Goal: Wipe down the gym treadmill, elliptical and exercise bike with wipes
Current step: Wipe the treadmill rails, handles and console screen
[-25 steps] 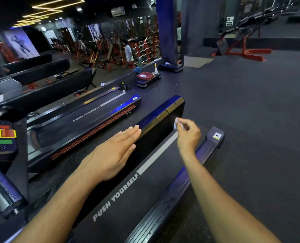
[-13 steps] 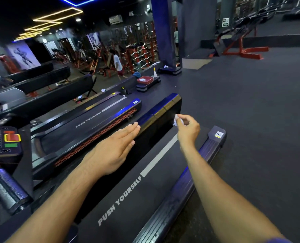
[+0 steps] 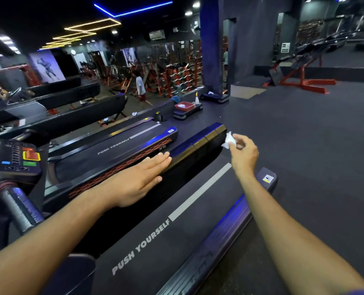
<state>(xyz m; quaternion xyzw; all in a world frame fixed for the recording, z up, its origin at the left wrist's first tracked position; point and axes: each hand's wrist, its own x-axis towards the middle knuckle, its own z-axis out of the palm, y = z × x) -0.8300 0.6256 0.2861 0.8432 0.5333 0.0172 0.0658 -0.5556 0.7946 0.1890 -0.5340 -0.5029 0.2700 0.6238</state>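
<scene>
1. Head view: right hand (image 3: pixel 243 155) fingers (image 3: pixel 237 137) are pinching a small crumpled white wipe (image 3: pixel 229 141), holding it up near the far end of the treadmill's left side rail (image 3: pixel 198 143); cannot tell whether the wipe is touching the rail.
2. Left hand (image 3: pixel 138 179) is lying flat, fingers (image 3: pixel 161 158) straight and together, grasping nothing, palm down over the same rail.
3. Both bare forearms are reaching out over the treadmill belt (image 3: pixel 155 241), which is showing "PUSH YOURSELF" and a white stripe.
4. Right side rail (image 3: pixel 219 237) is running along below the right forearm, blue light glinting on it.
5. Second treadmill (image 3: pixel 121 145) is sitting just left; a console (image 3: pixel 17 158) with coloured buttons is at the left edge.
6. Red tray (image 3: pixel 184 106) and spray bottle (image 3: pixel 197 100) are resting on a step platform (image 3: pixel 187 113) further back on the floor.
</scene>
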